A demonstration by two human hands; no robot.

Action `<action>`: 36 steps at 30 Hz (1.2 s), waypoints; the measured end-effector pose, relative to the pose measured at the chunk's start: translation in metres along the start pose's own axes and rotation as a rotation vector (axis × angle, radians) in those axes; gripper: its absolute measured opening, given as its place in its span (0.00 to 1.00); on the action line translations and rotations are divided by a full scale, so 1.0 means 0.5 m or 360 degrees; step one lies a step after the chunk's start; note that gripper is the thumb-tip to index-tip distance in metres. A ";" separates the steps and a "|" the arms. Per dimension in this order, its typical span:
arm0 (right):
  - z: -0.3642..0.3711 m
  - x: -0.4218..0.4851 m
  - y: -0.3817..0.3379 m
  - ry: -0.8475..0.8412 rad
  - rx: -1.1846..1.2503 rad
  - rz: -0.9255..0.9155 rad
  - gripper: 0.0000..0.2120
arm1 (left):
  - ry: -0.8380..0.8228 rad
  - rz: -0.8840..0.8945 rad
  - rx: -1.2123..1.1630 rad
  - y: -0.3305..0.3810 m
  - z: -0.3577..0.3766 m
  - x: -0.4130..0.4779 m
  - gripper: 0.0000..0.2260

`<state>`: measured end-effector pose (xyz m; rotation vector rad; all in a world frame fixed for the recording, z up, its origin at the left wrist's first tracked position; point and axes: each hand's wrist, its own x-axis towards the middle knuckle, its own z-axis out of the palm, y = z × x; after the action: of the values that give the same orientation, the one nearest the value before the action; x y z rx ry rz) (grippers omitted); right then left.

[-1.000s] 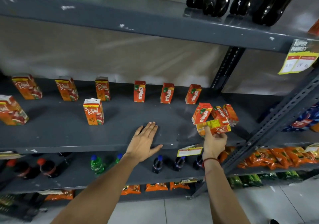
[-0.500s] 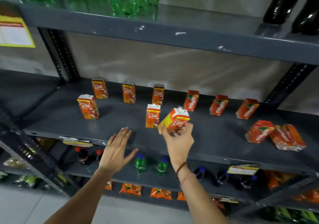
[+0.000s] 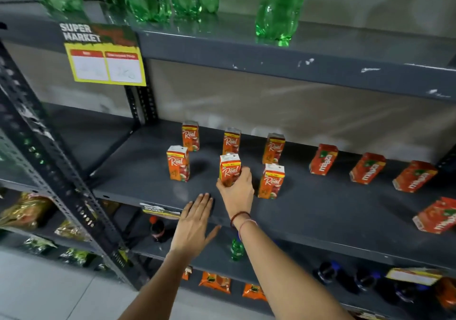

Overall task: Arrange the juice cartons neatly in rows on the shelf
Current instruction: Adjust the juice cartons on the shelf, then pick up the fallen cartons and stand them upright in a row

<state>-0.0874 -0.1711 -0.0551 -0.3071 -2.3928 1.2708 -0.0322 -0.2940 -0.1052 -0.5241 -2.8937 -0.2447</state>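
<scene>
On the dark grey shelf (image 3: 320, 206) stand several orange Real juice cartons in two rows. The back row holds three Real cartons (image 3: 190, 136), (image 3: 231, 141), (image 3: 274, 148). In the front row one Real carton (image 3: 178, 163) is at the left and another Real carton (image 3: 272, 181) at the right. Between them my right hand (image 3: 237, 191) is shut on an upright Real carton (image 3: 229, 168) resting on the shelf. My left hand (image 3: 196, 223) lies flat and open on the shelf's front edge. Red Maaza cartons (image 3: 323, 159), (image 3: 367, 168), (image 3: 414, 176) lean at the back right, another Maaza carton (image 3: 436, 217) nearer the front.
Green bottles (image 3: 276, 6) stand on the shelf above, with a yellow price sign (image 3: 106, 58) hanging from its edge. A perforated steel upright (image 3: 61, 171) runs at the left. Dark bottles (image 3: 156, 228) and orange snack packs (image 3: 214, 281) fill the lower shelves.
My right hand carried a Real carton from the right end to the left and set it upright in the front row's gap. The view swung left; my left hand stayed on the shelf edge.
</scene>
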 end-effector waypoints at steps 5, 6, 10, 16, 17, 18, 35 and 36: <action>0.031 -0.006 0.017 0.0076 -0.0045 0.0100 0.24 | 0.0124 0.0040 0.0023 -0.004 0.007 0.000 0.29; 0.035 -0.006 0.018 0.0079 -0.0057 0.0107 0.25 | 0.0125 0.0035 0.0026 -0.003 0.007 0.000 0.30; 0.046 -0.006 0.016 0.0084 -0.0108 0.0129 0.28 | 0.0121 0.0034 0.0001 -0.007 0.012 0.000 0.28; 0.024 -0.015 0.026 -0.0051 -0.0060 0.0151 0.30 | 0.0058 0.0040 -0.0076 -0.018 0.017 -0.006 0.27; 0.012 -0.024 0.034 -0.0064 -0.0029 0.0120 0.29 | 0.0070 0.0045 -0.0086 -0.017 0.019 -0.006 0.27; -0.004 -0.036 0.044 -0.0061 0.0000 0.0080 0.27 | 0.0093 0.0047 -0.0110 -0.016 0.022 -0.006 0.27; -0.572 -0.037 0.381 0.0744 -0.0439 0.0276 0.06 | 0.0089 0.0679 -0.0401 0.466 0.056 0.126 0.24; -0.609 -0.028 0.400 0.0774 -0.0482 0.0329 0.07 | 0.0055 0.0699 -0.0383 0.499 0.064 0.135 0.24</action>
<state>0.0635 0.1602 -0.0726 -0.8656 -2.1522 0.7851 -0.0094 -0.0350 -0.0900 -1.1587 -2.6391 -0.5262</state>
